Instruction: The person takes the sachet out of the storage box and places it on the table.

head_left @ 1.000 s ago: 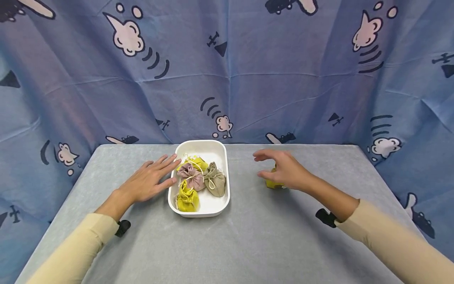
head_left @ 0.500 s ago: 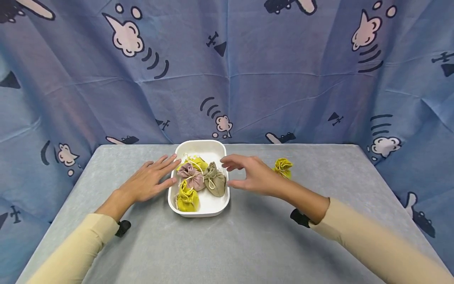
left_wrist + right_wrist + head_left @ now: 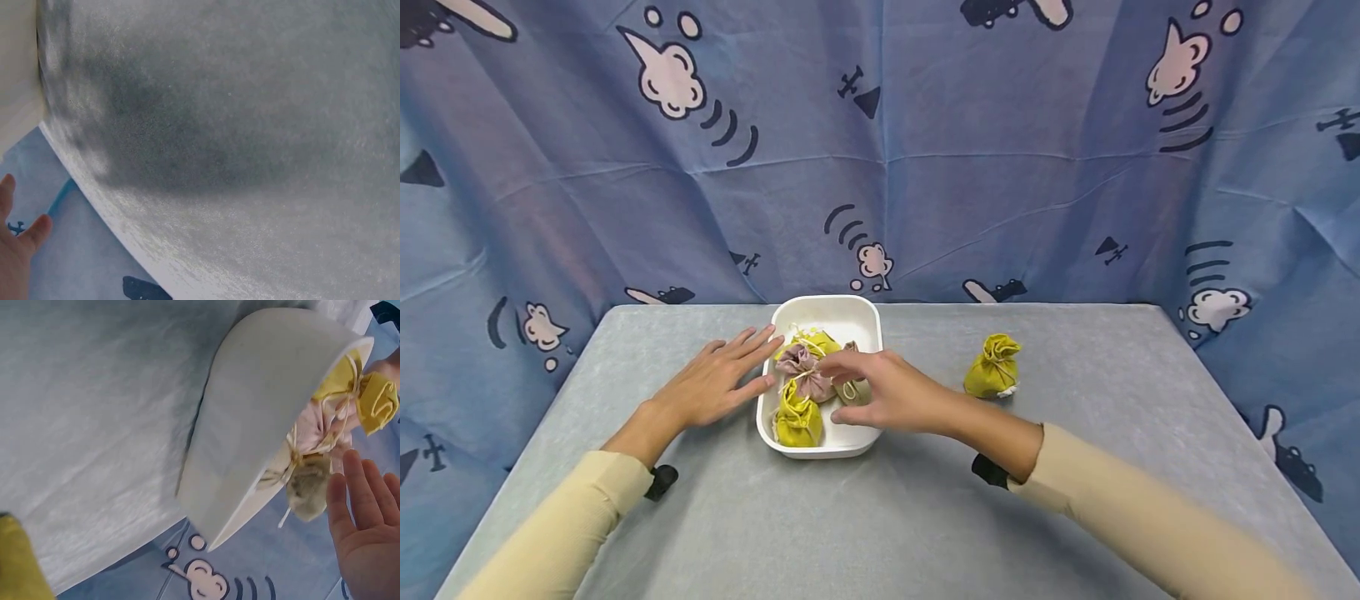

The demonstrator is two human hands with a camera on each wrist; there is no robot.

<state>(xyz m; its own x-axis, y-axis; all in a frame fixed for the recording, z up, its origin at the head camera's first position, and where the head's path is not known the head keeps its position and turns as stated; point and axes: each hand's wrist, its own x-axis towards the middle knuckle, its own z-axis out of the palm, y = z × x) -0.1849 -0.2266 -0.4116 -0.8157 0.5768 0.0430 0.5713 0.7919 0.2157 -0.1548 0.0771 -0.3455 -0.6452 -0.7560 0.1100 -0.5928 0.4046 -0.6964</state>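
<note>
A white tray point(image 3: 823, 453) holds small drawstring pouches: a yellow pouch point(image 3: 797, 422) at the front, another yellow pouch point(image 3: 824, 343) at the back, a pink pouch point(image 3: 811, 383) between them and a grey-beige pouch point(image 3: 852, 395) on the right. My left hand point(image 3: 711, 383) lies with straight fingers at the tray's left rim. Over the tray's right side is my right hand point(image 3: 887, 392), fingers loosely curved, partly covering the grey-beige pouch. The right wrist view shows nothing in that hand point(image 3: 369, 537). One more yellow pouch point(image 3: 992, 371) stands on the table, right of the tray.
The grey table point(image 3: 820, 533) runs back to a blue patterned curtain point(image 3: 1000, 167), which also hangs at both sides. In the left wrist view, shadowed tabletop point(image 3: 219, 144) fills most of the picture.
My right hand has moved left, from around the yellow pouch on the table to above the tray. That pouch stays behind, now in full view. My left hand has not moved.
</note>
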